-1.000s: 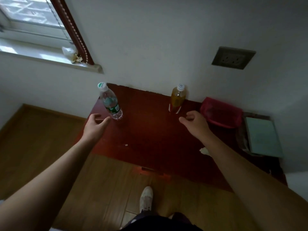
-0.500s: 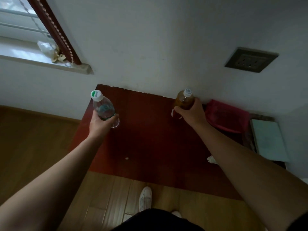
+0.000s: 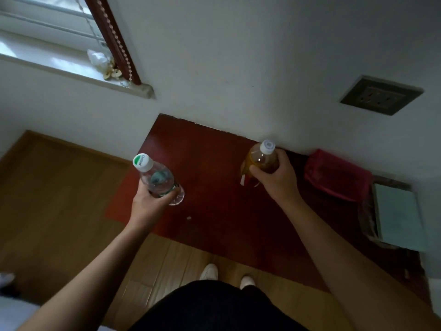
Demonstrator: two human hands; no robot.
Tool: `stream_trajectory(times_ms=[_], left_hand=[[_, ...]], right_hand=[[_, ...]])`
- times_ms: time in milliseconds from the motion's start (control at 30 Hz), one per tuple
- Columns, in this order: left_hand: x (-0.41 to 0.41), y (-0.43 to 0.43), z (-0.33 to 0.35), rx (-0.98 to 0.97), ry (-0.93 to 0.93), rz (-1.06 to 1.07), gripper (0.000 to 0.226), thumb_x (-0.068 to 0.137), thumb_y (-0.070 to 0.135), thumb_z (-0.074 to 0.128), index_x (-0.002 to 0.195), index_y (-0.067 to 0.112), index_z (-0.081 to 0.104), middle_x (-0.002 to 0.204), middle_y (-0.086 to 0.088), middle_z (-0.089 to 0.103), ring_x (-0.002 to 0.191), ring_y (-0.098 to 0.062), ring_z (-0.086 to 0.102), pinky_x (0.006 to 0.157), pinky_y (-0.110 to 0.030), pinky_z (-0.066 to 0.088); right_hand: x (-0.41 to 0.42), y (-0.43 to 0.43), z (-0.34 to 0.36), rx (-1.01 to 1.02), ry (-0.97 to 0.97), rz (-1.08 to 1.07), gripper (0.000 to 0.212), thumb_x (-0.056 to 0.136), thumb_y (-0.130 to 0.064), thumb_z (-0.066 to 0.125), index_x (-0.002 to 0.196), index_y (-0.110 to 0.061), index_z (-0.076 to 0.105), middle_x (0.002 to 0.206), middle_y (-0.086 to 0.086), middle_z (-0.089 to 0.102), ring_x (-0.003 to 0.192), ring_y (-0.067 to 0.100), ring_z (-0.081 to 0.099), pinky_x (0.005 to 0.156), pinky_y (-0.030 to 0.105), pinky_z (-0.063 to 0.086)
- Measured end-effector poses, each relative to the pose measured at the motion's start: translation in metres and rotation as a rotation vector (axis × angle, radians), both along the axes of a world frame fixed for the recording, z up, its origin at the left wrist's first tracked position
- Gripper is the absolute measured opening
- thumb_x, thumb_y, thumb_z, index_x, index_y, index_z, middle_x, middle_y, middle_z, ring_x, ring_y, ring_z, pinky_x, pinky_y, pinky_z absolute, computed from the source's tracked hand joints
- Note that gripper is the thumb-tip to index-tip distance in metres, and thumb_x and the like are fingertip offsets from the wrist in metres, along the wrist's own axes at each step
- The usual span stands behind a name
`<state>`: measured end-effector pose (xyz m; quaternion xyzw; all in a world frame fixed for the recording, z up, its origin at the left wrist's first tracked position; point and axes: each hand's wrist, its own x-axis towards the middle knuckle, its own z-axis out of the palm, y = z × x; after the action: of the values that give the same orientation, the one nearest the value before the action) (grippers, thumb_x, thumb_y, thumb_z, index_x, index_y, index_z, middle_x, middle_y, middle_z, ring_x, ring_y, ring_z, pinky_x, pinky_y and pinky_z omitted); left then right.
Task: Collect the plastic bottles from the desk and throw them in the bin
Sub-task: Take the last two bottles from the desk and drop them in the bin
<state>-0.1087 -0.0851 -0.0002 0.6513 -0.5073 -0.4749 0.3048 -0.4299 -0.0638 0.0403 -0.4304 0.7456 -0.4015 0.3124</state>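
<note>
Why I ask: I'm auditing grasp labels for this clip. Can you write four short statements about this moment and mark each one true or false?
1. The left hand grips the clear plastic water bottle with the green-and-white cap. True.
2. The right hand lies flat and empty. False: it grips the amber plastic bottle with the white cap.
3. A pink-red fabric pouch lies on the dark red desk, to the right of the amber plastic bottle. True.
4. A bin stands on the desk between the two bottles. False: no bin is in view.
</note>
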Motion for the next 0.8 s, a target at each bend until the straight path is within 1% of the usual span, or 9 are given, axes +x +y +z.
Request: stream_trajectory(times_ms=[100, 167, 267, 333, 400, 467, 567, 667, 800], left_hand=[[0.012, 0.032, 0.008, -0.004, 0.002, 0.073, 0.078, 0.072, 0.042, 0.086, 0.139, 0.025, 0.049, 0.121, 0.009, 0.066, 0.111, -0.009, 0.064, 0.095, -0.033, 0.050], [0.020, 0.058, 0.013, -0.015, -0.016, 0.138, 0.073, 0.072, 0.040, 0.086, 0.135, 0.026, 0.052, 0.116, 0.012, 0.068, 0.108, -0.006, 0.065, 0.093, -0.031, 0.051], [0.039, 0.110, 0.018, -0.001, -0.035, 0.277, 0.065, 0.074, 0.038, 0.086, 0.130, 0.025, 0.055, 0.116, 0.006, 0.070, 0.107, -0.011, 0.067, 0.093, -0.034, 0.054], [0.055, 0.153, 0.018, 0.017, -0.077, 0.381, 0.067, 0.074, 0.039, 0.085, 0.131, 0.020, 0.056, 0.119, 0.001, 0.070, 0.108, -0.016, 0.067, 0.092, -0.035, 0.054], [0.068, 0.201, 0.014, 0.049, -0.121, 0.498, 0.069, 0.074, 0.042, 0.085, 0.132, 0.019, 0.057, 0.121, -0.002, 0.069, 0.109, -0.021, 0.067, 0.092, -0.039, 0.055], [0.077, 0.251, 0.009, 0.108, -0.132, 0.629, 0.069, 0.073, 0.043, 0.085, 0.132, 0.020, 0.057, 0.122, -0.003, 0.069, 0.110, -0.024, 0.067, 0.094, -0.043, 0.055], [0.078, 0.329, -0.002, 0.195, -0.137, 0.804, 0.065, 0.074, 0.040, 0.086, 0.128, 0.018, 0.060, 0.119, -0.003, 0.070, 0.108, -0.024, 0.067, 0.094, -0.042, 0.054], [0.076, 0.406, -0.007, 0.260, -0.171, 0.989, 0.063, 0.076, 0.036, 0.086, 0.129, 0.014, 0.059, 0.117, -0.001, 0.067, 0.108, -0.025, 0.065, 0.089, -0.039, 0.050], [0.081, 0.493, -0.019, 0.352, -0.159, 1.242, 0.068, 0.076, 0.041, 0.085, 0.133, 0.016, 0.057, 0.123, -0.005, 0.065, 0.112, -0.030, 0.062, 0.088, -0.041, 0.048]], right_hand=[[0.021, 0.026, 0.007, 0.001, -0.067, 0.136, 0.055, 0.071, -0.033, 0.085, 0.120, -0.029, 0.060, 0.109, -0.015, 0.068, 0.097, -0.002, 0.065, 0.082, 0.019, 0.049], [0.034, 0.042, 0.009, 0.018, -0.104, 0.224, 0.055, 0.071, -0.033, 0.085, 0.120, -0.032, 0.060, 0.110, -0.016, 0.067, 0.099, -0.002, 0.064, 0.081, 0.019, 0.050], [0.051, 0.063, 0.008, 0.057, -0.161, 0.377, 0.052, 0.069, -0.035, 0.084, 0.115, -0.037, 0.060, 0.110, -0.015, 0.068, 0.099, 0.000, 0.065, 0.083, 0.026, 0.054], [0.063, 0.076, 0.005, 0.086, -0.170, 0.505, 0.051, 0.067, -0.036, 0.085, 0.111, -0.037, 0.061, 0.108, -0.013, 0.069, 0.099, 0.002, 0.066, 0.085, 0.031, 0.057], [0.077, 0.086, 0.002, 0.116, -0.163, 0.647, 0.050, 0.065, -0.038, 0.087, 0.109, -0.037, 0.062, 0.106, -0.013, 0.070, 0.099, 0.001, 0.066, 0.085, 0.030, 0.056], [0.090, 0.094, -0.001, 0.148, -0.146, 0.773, 0.050, 0.066, -0.042, 0.087, 0.109, -0.038, 0.063, 0.105, -0.015, 0.070, 0.100, 0.000, 0.065, 0.084, 0.025, 0.053], [0.113, 0.107, -0.009, 0.210, -0.112, 0.929, 0.046, 0.068, -0.042, 0.086, 0.108, -0.040, 0.062, 0.104, -0.018, 0.069, 0.098, -0.005, 0.062, 0.081, 0.019, 0.048], [0.143, 0.121, -0.022, 0.263, -0.065, 1.075, 0.047, 0.066, -0.043, 0.085, 0.108, -0.041, 0.063, 0.102, -0.018, 0.071, 0.096, -0.005, 0.065, 0.084, 0.024, 0.055], [0.194, 0.132, -0.038, 0.299, 0.032, 1.232, 0.048, 0.066, -0.043, 0.085, 0.109, -0.039, 0.063, 0.101, -0.018, 0.072, 0.098, -0.001, 0.066, 0.086, 0.030, 0.057]])
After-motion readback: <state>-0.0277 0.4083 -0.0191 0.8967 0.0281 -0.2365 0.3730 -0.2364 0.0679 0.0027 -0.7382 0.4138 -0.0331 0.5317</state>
